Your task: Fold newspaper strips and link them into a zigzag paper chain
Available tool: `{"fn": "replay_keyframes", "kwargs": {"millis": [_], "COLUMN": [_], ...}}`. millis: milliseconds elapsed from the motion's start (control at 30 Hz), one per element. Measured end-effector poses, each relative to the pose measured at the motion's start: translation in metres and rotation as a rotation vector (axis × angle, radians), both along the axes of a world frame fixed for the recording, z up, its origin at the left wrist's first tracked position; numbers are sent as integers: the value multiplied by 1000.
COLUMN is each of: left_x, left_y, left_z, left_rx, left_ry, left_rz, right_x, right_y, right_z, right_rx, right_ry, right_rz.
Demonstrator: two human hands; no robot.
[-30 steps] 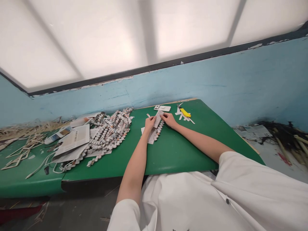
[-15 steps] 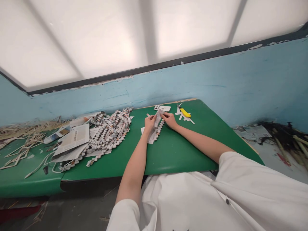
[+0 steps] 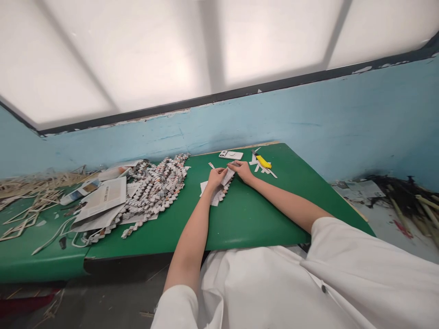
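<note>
A strip of printed paper (image 3: 229, 176) is pinched between my two hands, above the green table. My left hand (image 3: 216, 177) closes on its near left side. My right hand (image 3: 242, 170) grips the far right end, fingers pressed together. Beneath them lies a short folded-paper chain (image 3: 222, 194) with a zigzag edge, partly hidden by the hands and strip. Loose paper pieces (image 3: 203, 186) stick out beside my left wrist. Just beyond the hands rests a white phone (image 3: 231, 155), face down.
A yellow-handled knife (image 3: 263, 161) lies on white paper slips at the right. To the left spreads a large heap of folded-paper chains (image 3: 157, 183), with a printed paper bag (image 3: 106, 198), a white cable (image 3: 51, 237) and thin wooden strips (image 3: 37, 208). Behind the table stands a blue wall (image 3: 302, 109).
The paper strip was held up flatter and more visible; now it is lower and more covered by the fingers. My hands have drawn a little closer together.
</note>
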State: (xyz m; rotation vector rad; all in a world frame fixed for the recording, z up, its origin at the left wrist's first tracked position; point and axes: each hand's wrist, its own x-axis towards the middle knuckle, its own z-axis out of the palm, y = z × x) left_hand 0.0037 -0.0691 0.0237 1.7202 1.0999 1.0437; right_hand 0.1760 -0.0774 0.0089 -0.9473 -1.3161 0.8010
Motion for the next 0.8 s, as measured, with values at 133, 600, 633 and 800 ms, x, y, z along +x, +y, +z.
{"fn": "replay_keyframes", "kwargs": {"millis": [133, 600, 633, 800], "left_x": [-1, -4, -5, -11], "left_y": [1, 9, 9, 8], "left_z": [-1, -7, -7, -4], "left_rx": [-15, 10, 23, 53], "left_ry": [-3, -108, -112, -147], "left_rz": [86, 244, 268, 338], "right_x": [2, 6, 5, 2], "right_y": [8, 14, 13, 9], "right_z": [-5, -10, -10, -7], "right_rx": [-46, -67, -62, -70], "right_ry": [53, 138, 122, 64], "right_rz": [-34, -125, -117, -33]}}
